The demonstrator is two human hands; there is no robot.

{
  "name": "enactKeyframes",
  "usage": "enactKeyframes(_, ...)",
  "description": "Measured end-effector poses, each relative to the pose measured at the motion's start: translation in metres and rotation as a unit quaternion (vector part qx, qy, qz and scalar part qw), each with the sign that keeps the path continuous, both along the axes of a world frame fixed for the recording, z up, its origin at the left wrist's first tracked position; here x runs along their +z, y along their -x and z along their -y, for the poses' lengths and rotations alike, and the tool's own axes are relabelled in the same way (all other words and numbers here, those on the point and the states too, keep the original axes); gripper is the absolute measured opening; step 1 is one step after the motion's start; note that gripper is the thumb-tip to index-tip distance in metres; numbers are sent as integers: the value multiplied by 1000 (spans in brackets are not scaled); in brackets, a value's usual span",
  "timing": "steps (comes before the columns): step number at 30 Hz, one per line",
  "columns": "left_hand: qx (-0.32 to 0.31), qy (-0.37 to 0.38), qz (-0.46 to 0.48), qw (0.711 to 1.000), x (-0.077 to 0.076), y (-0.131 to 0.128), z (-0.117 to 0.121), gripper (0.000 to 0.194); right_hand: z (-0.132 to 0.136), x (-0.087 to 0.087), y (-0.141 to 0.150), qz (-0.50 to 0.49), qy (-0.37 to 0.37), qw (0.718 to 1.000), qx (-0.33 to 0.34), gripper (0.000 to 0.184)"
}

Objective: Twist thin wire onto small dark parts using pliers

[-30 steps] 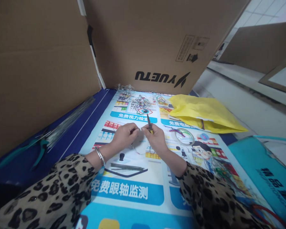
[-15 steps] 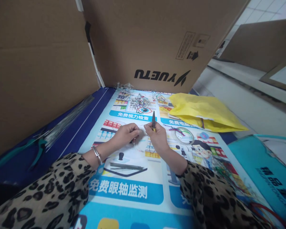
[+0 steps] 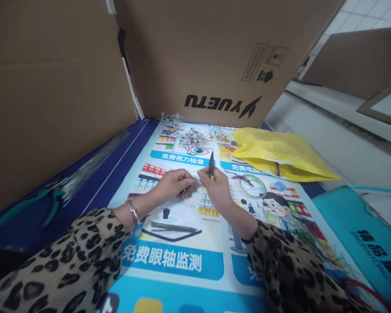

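Note:
My left hand [image 3: 177, 182] is closed, fingertips pinching a thin wire loop [image 3: 193, 207] that curves below and between my hands. My right hand [image 3: 217, 184] is wrapped round needle-nose pliers [image 3: 211, 161]; their dark pointed jaws stick up above the fist, with a bit of yellow handle showing. The thumb and finger of that hand also seem to touch the wire, near the top of the loop. Both hands are a little apart over the printed sheet [image 3: 211, 239]. What lies inside the left fingertips is too small to make out.
Tangled wire pieces [image 3: 192, 139] lie at the back. On the right are a ring-shaped coil with coloured strands [image 3: 252, 186], a yellow bag [image 3: 280, 152] and a teal packet [image 3: 361, 226]. Straight wires [image 3: 91, 167] and teal-handled pliers [image 3: 54, 204] lie left. Cardboard walls [image 3: 215, 56] stand behind.
The wire loop between my hands has shifted slightly and shows as a rounder curve. Both hands keep nearly the same place and the same grip.

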State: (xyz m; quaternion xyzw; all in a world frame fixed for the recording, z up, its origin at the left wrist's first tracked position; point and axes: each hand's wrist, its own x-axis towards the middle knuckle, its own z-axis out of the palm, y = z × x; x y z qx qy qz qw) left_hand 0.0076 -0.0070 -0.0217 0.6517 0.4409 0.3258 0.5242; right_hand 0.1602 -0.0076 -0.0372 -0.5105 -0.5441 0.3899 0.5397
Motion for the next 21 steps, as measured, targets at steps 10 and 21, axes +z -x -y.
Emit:
enactKeyframes(10,18,-12,-15,1000,-1,2,-1,19,-1,18,-10,-51,30,997,50,21)
enactKeyframes(21,14,15,-31,999,7,1,1,23,-7,36,-42,177,46,979,94,17)
